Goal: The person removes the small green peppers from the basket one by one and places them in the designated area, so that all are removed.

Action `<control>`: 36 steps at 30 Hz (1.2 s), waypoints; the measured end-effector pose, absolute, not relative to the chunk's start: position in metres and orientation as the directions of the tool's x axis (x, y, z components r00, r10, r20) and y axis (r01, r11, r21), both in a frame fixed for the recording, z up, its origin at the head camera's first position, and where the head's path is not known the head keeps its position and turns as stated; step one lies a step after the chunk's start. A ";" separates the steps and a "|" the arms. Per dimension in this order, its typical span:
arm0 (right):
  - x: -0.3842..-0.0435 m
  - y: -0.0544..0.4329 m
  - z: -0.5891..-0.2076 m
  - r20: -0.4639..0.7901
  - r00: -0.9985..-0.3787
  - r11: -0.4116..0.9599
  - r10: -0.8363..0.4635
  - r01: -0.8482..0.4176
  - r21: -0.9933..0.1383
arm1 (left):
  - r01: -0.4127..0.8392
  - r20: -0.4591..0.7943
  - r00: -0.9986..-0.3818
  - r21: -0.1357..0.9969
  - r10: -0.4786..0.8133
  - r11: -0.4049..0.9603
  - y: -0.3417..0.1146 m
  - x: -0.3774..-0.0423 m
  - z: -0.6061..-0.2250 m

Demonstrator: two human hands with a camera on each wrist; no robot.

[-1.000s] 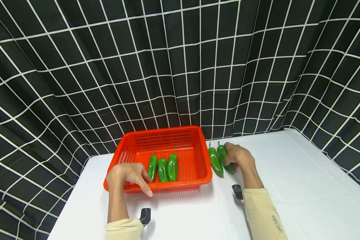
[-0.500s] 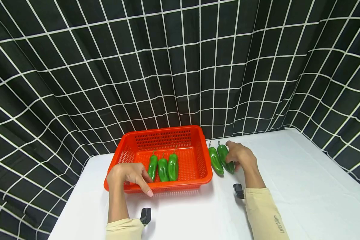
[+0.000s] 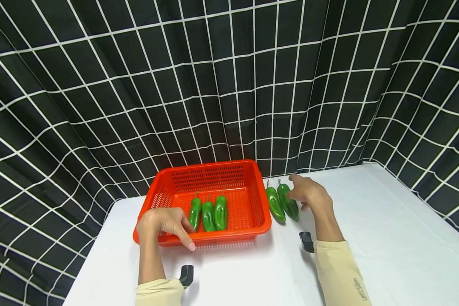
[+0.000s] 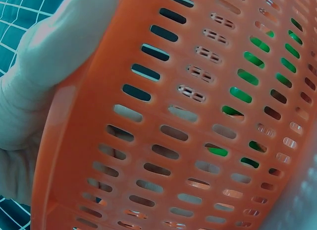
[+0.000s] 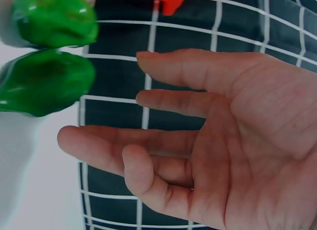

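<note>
My left hand (image 3: 166, 221) grips the front left rim of a red plastic basket (image 3: 229, 233), thumb outside and fingers inside. Three green peppers (image 3: 220, 214) lie side by side in the basket, stems pointing away. Two more, a lighter green pepper (image 3: 275, 206) and a darker green pepper (image 3: 288, 206), lie together on the table just right of the basket. Above the darker one hovers my right hand (image 3: 310, 193). In the right wrist view its fingers (image 5: 163, 136) are loosely spread and hold nothing, apart from both peppers. The left wrist view shows the slotted basket wall (image 4: 163, 150).
A white cloth (image 3: 390, 238) covers the table. Behind and around it hangs a black curtain (image 3: 233, 85) with a white grid, close behind the basket's far rim. A black wrist device (image 3: 307, 241) sits at the right cuff, another black device (image 3: 186, 275) at the left.
My right hand has let go of the darker pepper, risen slightly and drawn back to the right. That pepper stays beside the other one. My left hand keeps its place on the basket.
</note>
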State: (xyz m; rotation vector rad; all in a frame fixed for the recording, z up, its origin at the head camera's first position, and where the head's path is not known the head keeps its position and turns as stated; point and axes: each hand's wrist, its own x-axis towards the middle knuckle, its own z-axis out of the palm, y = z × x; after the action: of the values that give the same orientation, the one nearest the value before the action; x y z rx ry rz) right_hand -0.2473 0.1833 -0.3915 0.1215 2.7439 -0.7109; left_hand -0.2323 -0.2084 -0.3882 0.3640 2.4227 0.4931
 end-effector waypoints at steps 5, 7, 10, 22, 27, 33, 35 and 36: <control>-0.242 0.179 -0.378 -0.258 -0.966 0.886 -0.024 0.099 -0.453 | 0.143 -0.527 -0.760 0.434 0.380 0.889 -0.208 -0.233 -0.389; -0.240 0.176 -0.374 -0.238 -0.970 0.880 -0.038 0.080 -0.468 | 0.142 -0.529 -0.759 0.434 0.379 0.890 -0.208 -0.234 -0.389; -0.238 0.168 -0.367 -0.188 -0.980 0.870 -0.067 0.035 -0.492 | 0.140 -0.529 -0.760 0.436 0.378 0.889 -0.208 -0.233 -0.389; -0.227 0.123 -0.363 0.078 -0.982 0.842 -0.171 -0.187 -0.505 | 0.130 -0.530 -0.763 0.434 0.370 0.891 -0.207 -0.233 -0.390; -0.224 0.102 -0.365 0.164 -0.960 0.828 -0.226 -0.278 -0.487 | 0.124 -0.530 -0.770 0.424 0.356 0.897 -0.207 -0.232 -0.389; -0.223 0.074 -0.374 0.194 -0.935 0.809 -0.296 -0.354 -0.470 | 0.117 -0.523 -0.786 0.398 0.329 0.910 -0.207 -0.229 -0.386; -0.224 0.064 -0.380 0.171 -0.932 0.809 -0.318 -0.361 -0.464 | 0.116 -0.524 -0.787 0.392 0.325 0.913 -0.208 -0.228 -0.385; -0.225 0.059 -0.383 0.159 -0.931 0.809 -0.328 -0.364 -0.462 | 0.114 -0.525 -0.787 0.392 0.323 0.913 -0.208 -0.228 -0.386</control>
State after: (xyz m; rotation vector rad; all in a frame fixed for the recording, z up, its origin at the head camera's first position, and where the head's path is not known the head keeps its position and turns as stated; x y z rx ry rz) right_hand -0.2248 0.0586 -0.3832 -0.5856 3.0552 -0.8041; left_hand -0.2276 -0.2083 -0.3856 0.3115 2.4621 0.4566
